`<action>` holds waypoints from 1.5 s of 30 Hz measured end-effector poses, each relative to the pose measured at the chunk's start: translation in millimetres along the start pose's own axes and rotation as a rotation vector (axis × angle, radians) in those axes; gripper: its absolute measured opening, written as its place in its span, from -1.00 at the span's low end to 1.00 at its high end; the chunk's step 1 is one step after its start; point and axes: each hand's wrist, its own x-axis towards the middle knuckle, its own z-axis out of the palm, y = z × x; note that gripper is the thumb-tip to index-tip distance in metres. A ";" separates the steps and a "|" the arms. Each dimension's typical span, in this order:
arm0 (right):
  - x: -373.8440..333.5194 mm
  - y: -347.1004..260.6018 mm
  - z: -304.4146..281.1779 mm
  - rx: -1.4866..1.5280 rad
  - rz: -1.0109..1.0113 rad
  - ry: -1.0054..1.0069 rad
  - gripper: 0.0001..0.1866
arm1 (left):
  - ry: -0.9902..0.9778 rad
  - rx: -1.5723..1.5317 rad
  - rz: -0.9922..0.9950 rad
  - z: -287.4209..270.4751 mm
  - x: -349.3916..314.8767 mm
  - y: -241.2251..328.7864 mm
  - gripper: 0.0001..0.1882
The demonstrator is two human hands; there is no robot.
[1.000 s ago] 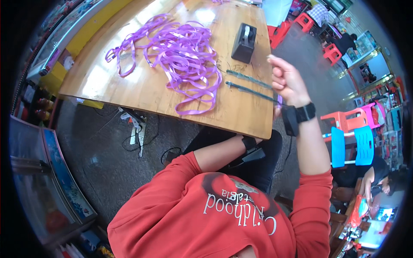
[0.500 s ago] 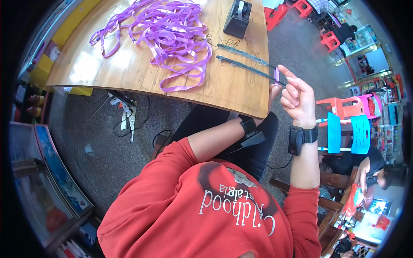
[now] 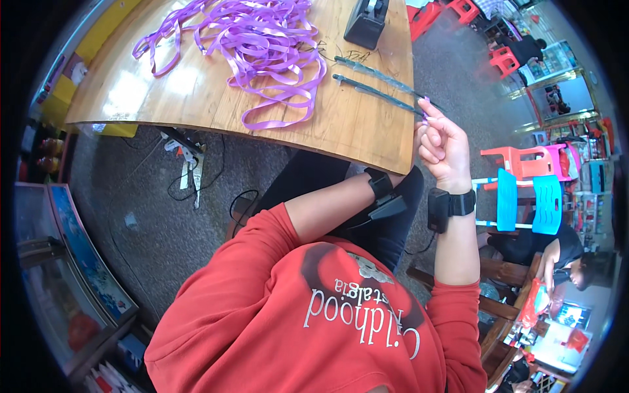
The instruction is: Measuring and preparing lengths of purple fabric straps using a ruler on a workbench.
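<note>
Beyond the table's right corner, my right hand point(image 3: 442, 145) pinches a short bit of purple ribbon point(image 3: 424, 118) between thumb and forefinger, its other fingers curled. That ribbon sits at the near ends of two thin dark green sticks point(image 3: 377, 92), which are partly in clear film and lie out over the tabletop. My left hand point(image 3: 417, 136) is just beside it, mostly hidden by the table corner and my right hand; its grip does not show. A large tangled heap of purple ribbon point(image 3: 262, 49) lies on the wooden table point(image 3: 354, 134).
A black tape dispenser point(image 3: 365, 25) stands at the table's far right. Blue chairs point(image 3: 508, 200) and an orange plastic chair point(image 3: 517, 160) are to the right, with a person point(image 3: 560, 252) bent over nearby. Cables and a power strip point(image 3: 190, 160) lie on the floor below the table.
My right hand has moved slightly left and drawn in close to my left hand at the ribbon. The sticks have shifted a little. The whole view has tilted slightly.
</note>
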 end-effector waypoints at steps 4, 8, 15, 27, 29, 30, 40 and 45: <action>-7.3 3.5 6.6 -0.269 -0.109 0.114 -0.42 | -0.050 -0.148 -0.040 -3.2 0.5 -2.4 -0.73; -10.6 5.0 9.8 -0.385 -0.159 0.138 -0.40 | -0.100 -0.296 -0.078 -5.3 0.1 -6.9 -0.72; -15.0 7.9 16.4 -0.461 -0.168 0.160 -0.39 | -0.176 -0.500 -0.128 -10.1 -3.7 -13.8 -0.69; -17.7 12.8 16.5 -0.457 -0.183 0.152 -0.38 | -0.349 -0.765 -0.153 -9.4 2.5 -29.1 -0.65; -17.7 13.2 17.2 -0.465 -0.183 0.168 -0.38 | -0.383 -0.793 -0.153 -8.4 4.1 -29.3 -0.64; -18.0 13.9 17.9 -0.478 -0.192 0.165 -0.39 | -0.369 -0.785 -0.160 -7.0 4.0 -29.2 -0.64; -21.3 18.6 21.1 -0.468 -0.214 0.181 -0.39 | -0.134 -0.741 -0.399 -0.9 -0.3 -21.5 -0.59; -22.4 23.3 25.3 -0.478 -0.229 0.244 -0.38 | -0.068 -0.758 -0.438 -0.6 -2.3 -24.4 -0.64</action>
